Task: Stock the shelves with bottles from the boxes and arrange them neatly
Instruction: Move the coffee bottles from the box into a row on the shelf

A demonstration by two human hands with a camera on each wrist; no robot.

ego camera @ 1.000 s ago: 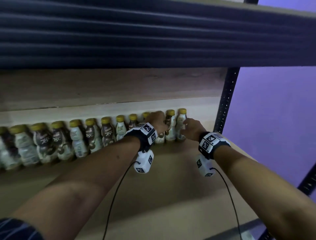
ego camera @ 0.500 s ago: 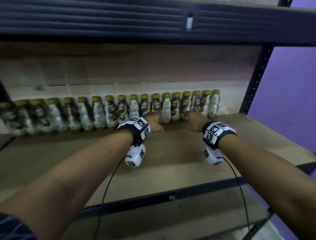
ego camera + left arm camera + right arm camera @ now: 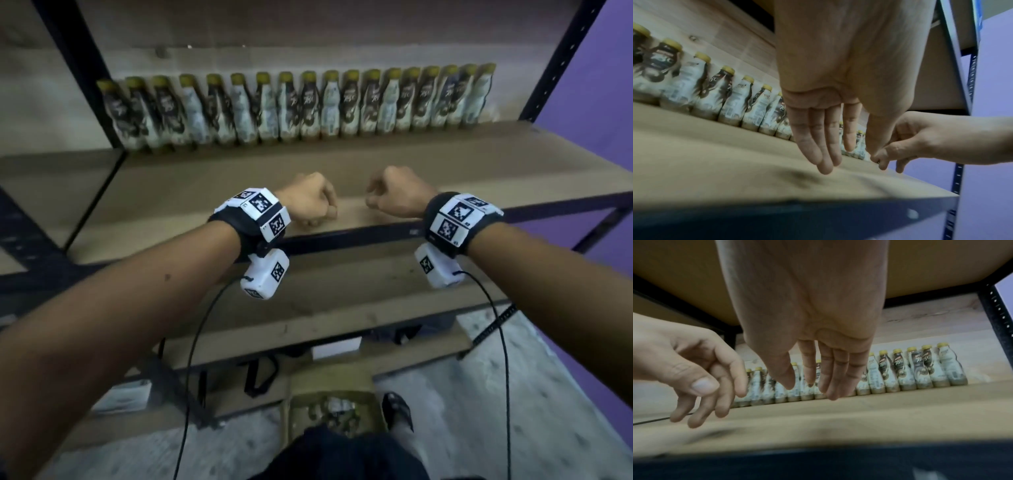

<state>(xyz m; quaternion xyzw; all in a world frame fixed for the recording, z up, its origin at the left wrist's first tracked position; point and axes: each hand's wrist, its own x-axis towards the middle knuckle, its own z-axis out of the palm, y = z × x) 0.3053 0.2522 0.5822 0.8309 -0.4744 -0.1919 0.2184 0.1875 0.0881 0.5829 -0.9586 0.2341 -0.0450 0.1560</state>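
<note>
Left hand: the person's bare left hand [image 3: 310, 198] hangs over the front part of the brown wooden shelf board [image 3: 479, 164]; its fingers [image 3: 818, 146] point down, relaxed and nearly straight, with nothing in them.
Right hand: the bare right hand [image 3: 397, 197] hangs just beside the left, apart from it; its fingers [image 3: 830, 374] also hang loose and hold nothing.
Bottles: a single row of small plastic drink bottles with yellow caps and brown-and-white labels [image 3: 308, 106] stands upright along the back of the shelf board, touching side by side, reaching from the left dark metal upright [image 3: 85, 68] almost to the right one.
Hands and bottles: well apart, with bare board between them.
Box: an open brown cardboard box [image 3: 330, 404] sits on the grey floor below the shelves, by the person's legs; its blurred contents cannot be made out.
Wrists: each carries a black band with white marker blocks [image 3: 257, 212] and a black cable.
</note>
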